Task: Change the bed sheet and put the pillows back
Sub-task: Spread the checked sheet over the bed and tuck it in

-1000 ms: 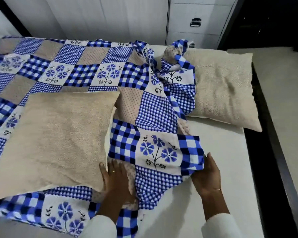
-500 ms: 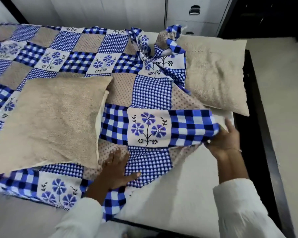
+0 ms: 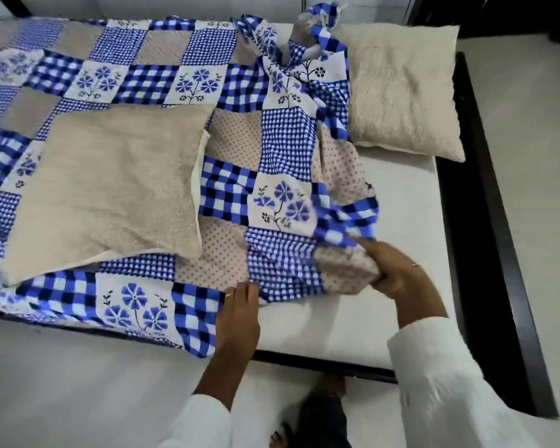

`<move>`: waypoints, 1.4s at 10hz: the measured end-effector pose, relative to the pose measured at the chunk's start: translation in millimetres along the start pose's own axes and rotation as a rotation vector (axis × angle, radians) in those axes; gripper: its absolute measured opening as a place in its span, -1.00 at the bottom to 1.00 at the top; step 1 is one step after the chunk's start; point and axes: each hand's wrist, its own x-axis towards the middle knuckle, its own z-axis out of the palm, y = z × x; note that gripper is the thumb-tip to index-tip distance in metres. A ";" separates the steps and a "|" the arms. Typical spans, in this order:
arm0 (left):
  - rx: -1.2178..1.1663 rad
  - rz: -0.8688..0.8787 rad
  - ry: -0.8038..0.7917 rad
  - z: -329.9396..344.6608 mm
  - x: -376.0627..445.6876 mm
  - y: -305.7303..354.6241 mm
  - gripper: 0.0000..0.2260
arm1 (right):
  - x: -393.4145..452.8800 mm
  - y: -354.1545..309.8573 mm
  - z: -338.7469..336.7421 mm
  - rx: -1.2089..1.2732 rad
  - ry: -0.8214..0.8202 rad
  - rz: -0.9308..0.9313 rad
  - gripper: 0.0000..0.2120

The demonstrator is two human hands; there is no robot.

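Observation:
A blue, white and beige patchwork bed sheet (image 3: 162,76) covers the left of the white mattress (image 3: 398,205) and lies bunched toward the right. One beige pillow (image 3: 110,185) lies on top of the sheet at the left. A second beige pillow (image 3: 404,88) sits on the bare mattress at the far right corner, with a twisted part of the sheet against it. My left hand (image 3: 238,313) rests flat on the sheet's near edge. My right hand (image 3: 392,270) grips a gathered fold of the sheet above the bare mattress.
The dark bed frame (image 3: 485,221) runs along the right side and the near edge. Pale floor (image 3: 78,383) lies in front of the bed and to its right. My feet (image 3: 317,412) stand at the near edge. White cabinets stand behind the bed.
My right hand has come back toward me and now bunches the sheet's corner instead of stretching it out to the right. My left hand has slid to the sheet's near edge.

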 end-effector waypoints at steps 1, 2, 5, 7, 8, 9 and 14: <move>0.014 0.100 0.199 1.0 -21.3 -3.5 -0.64 | -10.0 2.5 -26.5 0.346 0.049 -0.112 -0.52; -0.040 0.260 0.241 0.6 -37.1 2.5 -0.77 | -14.4 41.1 -35.7 0.607 0.073 -0.206 -0.35; -0.115 0.087 -0.180 21.1 -71.0 32.2 -0.39 | -60.1 88.7 -30.2 0.648 0.107 -0.201 -0.68; 0.087 0.052 -0.309 27.6 -72.0 52.2 -0.45 | -96.0 140.0 -102.7 0.714 0.491 -0.294 -0.86; 0.157 0.146 -0.398 35.7 -78.4 60.7 -0.32 | -106.7 162.1 -131.4 0.818 0.692 -0.395 -0.74; 0.199 0.256 -0.565 47.2 -94.7 69.2 -0.32 | -108.6 187.0 -149.4 0.783 0.763 -0.287 -0.72; -0.142 0.431 0.067 36.8 -42.2 124.1 -0.70 | -72.5 99.8 -109.2 -0.088 1.062 -0.411 -0.82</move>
